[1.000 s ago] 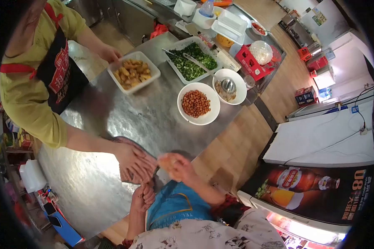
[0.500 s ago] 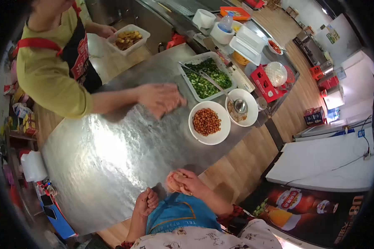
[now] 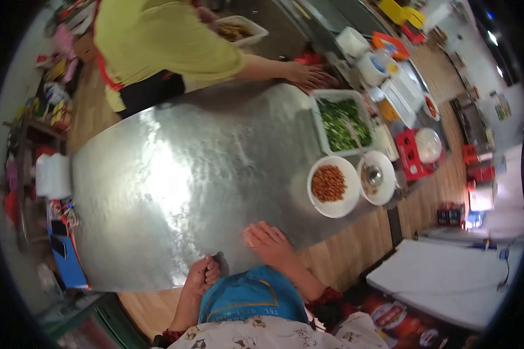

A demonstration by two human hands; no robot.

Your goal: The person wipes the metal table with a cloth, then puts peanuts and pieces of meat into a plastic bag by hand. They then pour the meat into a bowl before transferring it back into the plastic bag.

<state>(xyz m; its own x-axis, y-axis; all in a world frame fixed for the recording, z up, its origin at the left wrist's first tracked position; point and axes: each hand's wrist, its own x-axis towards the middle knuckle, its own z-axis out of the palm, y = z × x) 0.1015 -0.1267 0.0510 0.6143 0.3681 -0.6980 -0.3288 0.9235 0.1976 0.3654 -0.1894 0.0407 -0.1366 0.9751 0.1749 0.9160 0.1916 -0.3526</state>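
Observation:
My left hand [image 3: 204, 274] is closed in a fist at the near edge of the metal table [image 3: 233, 168], with nothing seen in it. On the tabletop, to its right, rests my right hand [image 3: 269, 243], fingers pressed together over something pinkish that is mostly hidden. Beyond it and to the right are a white bowl of reddish-brown nuts or beans [image 3: 328, 184] and a white bowl with a metal ladle [image 3: 377, 178]. Chopped greens fill a clear tub [image 3: 317, 131] behind these bowls.
Across the table a person in a yellow top [image 3: 169, 41] leans over, one hand [image 3: 308, 75] near the greens tub. A tub of food [image 3: 256, 35] is beside them. A red crate [image 3: 410, 152] stands right, white boxes [image 3: 53, 176] and a blue board [image 3: 68, 262] left.
My right hand has gone from above the apron, holding a crumpled pinkish thing, down onto the table. The other person's arm has swung toward the far edge by the greens. The view has shifted.

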